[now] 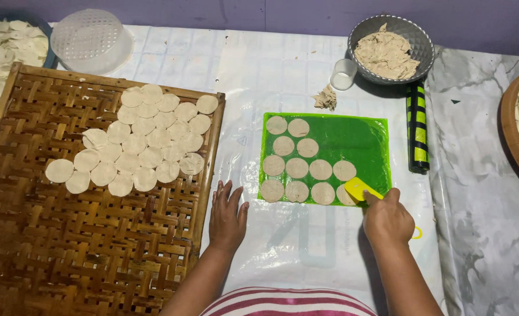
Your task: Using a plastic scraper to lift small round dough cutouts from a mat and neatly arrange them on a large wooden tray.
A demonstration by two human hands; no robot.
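Head view, right hand (387, 217) gripping yellow scraper (360, 189)

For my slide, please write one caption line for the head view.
Right hand slides a yellow scraper under dough discs on a green sheet; left hand rests flat.

No packages, labels, signs or screens anywhere in view.

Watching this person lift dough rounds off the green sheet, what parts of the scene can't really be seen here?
All in the head view:
- Yellow scraper: handle hidden inside the right hand.
- Last dough round: partly under the scraper blade.
- Tray at right and blue dish at top left: cut by frame edges.
- Left hand: palm down, underside unseen.
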